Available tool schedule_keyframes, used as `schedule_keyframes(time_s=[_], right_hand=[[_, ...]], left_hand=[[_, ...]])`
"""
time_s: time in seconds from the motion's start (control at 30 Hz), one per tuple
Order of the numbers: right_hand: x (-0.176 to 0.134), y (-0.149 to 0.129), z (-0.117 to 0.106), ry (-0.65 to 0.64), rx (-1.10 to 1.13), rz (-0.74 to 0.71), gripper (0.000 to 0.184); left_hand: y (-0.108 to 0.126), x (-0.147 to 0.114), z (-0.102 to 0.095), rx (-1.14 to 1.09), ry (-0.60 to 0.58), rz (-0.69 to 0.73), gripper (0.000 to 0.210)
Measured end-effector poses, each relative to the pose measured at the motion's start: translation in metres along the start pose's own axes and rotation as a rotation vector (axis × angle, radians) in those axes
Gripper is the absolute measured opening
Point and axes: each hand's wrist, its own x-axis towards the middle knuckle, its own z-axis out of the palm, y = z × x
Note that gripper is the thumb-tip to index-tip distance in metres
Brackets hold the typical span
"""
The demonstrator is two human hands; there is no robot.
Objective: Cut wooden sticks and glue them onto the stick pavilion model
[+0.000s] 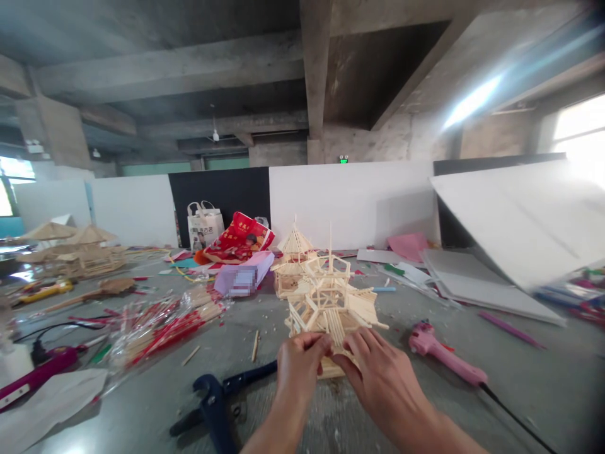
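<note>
A pale wooden-stick model of a pavilion [326, 287] stands on the grey table in front of me, its upper tier an open frame with a thin upright mast. At its near side, a narrow panel of parallel sticks [335, 325] slopes down between my hands. My left hand [302, 362] pinches the panel's lower end from the left, thumb and fingers closed. From the right, my right hand [380, 366] has its fingers curled over the same edge. Both sets of fingertips partly hide where they grip. Behind it stands another stick pavilion [293, 249] with a pointed roof.
A dark blue pipe-cutter-like tool [215, 403] lies near my left forearm. On the right is a pink glue gun [447, 356] with a black cord. Plastic-wrapped sticks [165, 328] lie left; white boards [486, 287] lie at the back right.
</note>
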Motion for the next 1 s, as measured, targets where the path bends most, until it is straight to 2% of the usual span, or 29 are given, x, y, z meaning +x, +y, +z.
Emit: schedule_keyframes(time_s=[0.43,0.63,1.0], right_hand=[[0.013,-0.005,0.000,-0.062,-0.051,0.063,0.011],[0.013,-0.002,0.000,-0.024,-0.090,0.033,0.016],[0.013,-0.003,0.000,-0.046,-0.053,0.056,0.013]], left_hand=[[0.004,0.004,0.002,-0.061,0.025,-0.079,0.025],[0.009,-0.001,0.003,-0.134,0.010,-0.128,0.026],[0.018,-0.004,0.004,-0.147,-0.007,-0.180,0.023]])
